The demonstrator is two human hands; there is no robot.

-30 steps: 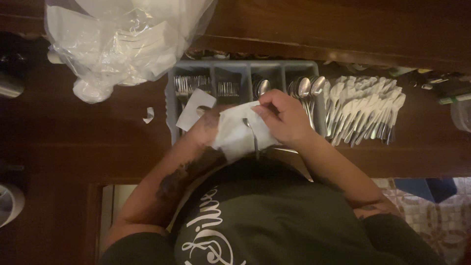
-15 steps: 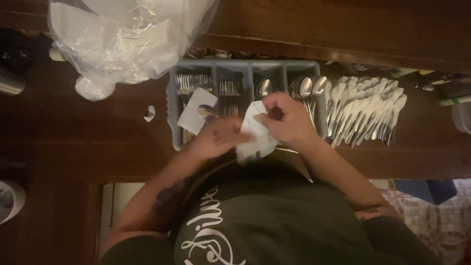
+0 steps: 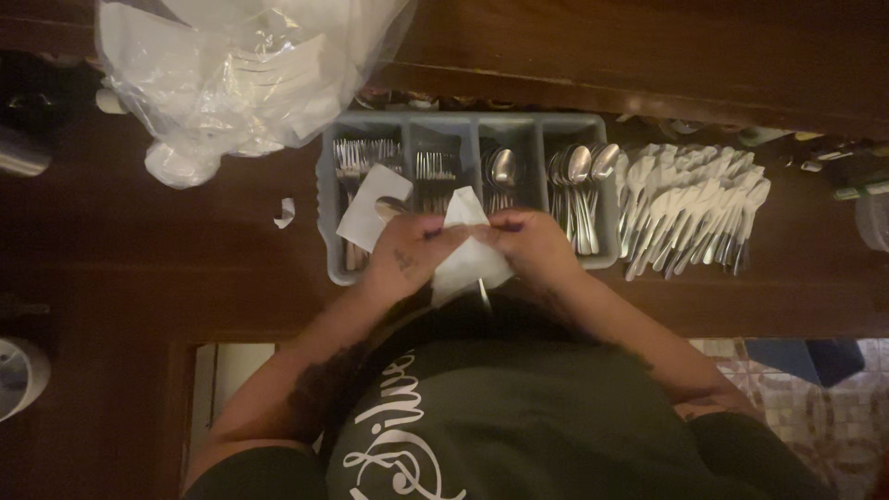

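Dark wood table point(image 3: 185, 268) fills the head view, dim warm light. Landmark: grey cutlery tray point(image 3: 329, 231), long axis left-right, four compartments running away from the person. Forks in its two left compartments, spoons point(image 3: 579, 181) in its two right ones, bowls pointing away.

Both hands sit at the tray's near edge, close together, fingertips almost meeting. Left hand point(image 3: 407, 255) and right hand point(image 3: 532, 245) are both pinched on a white napkin point(image 3: 468, 259) between them. Napkin is bunched, long axis roughly near-far, top corner pointing up over the tray, lower end toward the person's body. A thin metal tip point(image 3: 483, 294) pokes out of its near end, pointing at the person; can't tell which utensil.

Loose white paper piece point(image 3: 370, 206) lies on the tray's left compartments. Right of the tray: heap of spoons point(image 3: 690, 208) on the table. Left of and beyond the tray: clear plastic bag point(image 3: 241, 74). Small white scrap point(image 3: 285, 213) left of the tray.
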